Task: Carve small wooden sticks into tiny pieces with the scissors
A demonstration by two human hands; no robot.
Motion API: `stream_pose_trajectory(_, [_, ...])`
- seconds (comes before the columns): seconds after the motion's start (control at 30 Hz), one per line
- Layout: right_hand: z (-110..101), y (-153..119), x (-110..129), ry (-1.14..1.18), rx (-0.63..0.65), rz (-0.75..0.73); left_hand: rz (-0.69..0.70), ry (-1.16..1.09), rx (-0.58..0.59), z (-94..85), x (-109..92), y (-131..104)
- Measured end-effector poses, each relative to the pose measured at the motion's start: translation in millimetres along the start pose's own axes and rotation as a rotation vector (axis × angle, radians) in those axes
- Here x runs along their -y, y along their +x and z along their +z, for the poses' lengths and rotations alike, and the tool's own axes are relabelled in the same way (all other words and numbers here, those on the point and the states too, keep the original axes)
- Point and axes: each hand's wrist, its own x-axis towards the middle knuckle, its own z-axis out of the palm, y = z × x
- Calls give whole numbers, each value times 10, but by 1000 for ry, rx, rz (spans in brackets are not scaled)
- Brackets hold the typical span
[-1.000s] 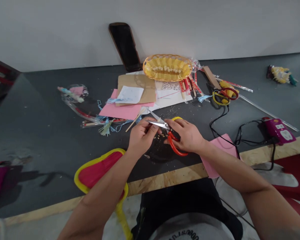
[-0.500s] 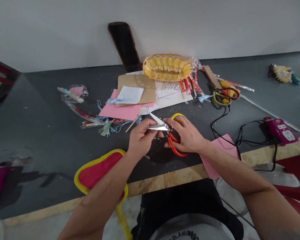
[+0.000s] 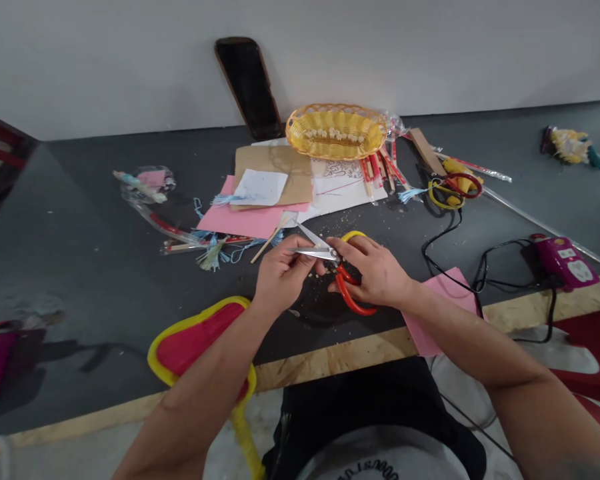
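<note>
My right hand (image 3: pixel 377 270) grips a pair of scissors (image 3: pixel 333 254) by its yellow and red handles, with the blades parted and pointing left. My left hand (image 3: pixel 281 270) is pinched closed beside the blades, the lower blade passing over its fingers. Whatever sits between those fingertips is too small or hidden to make out. Pale crumbs are scattered on the grey table (image 3: pixel 300 340) around both hands. Just beyond the left hand lie a thin wooden stick (image 3: pixel 267 244) and several blue tassels (image 3: pixel 214 252).
Behind the hands are a yellow woven basket (image 3: pixel 337 133), pink paper (image 3: pixel 230 217), a brown envelope (image 3: pixel 295 175) and a leaning phone (image 3: pixel 250 87). On the right are another pair of scissors (image 3: pixel 445 203), a glue gun (image 3: pixel 460 177) and a purple power strip (image 3: pixel 566 261). A yellow-edged red item (image 3: pixel 200 333) lies front left.
Both hands hold nearly the same pose. The scissors stay parted at the left fingertips, and the view has shifted very slightly.
</note>
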Motion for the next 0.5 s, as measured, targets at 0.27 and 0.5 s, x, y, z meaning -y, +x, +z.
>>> stream_pose_trajectory(0.27, [-26, -7, 32, 11, 16, -9, 68, 10, -37, 43, -5, -14])
stream_pose_trajectory(0.5, [-71, -31, 101, 145, 5, -42, 227, 179, -104, 47, -33, -96])
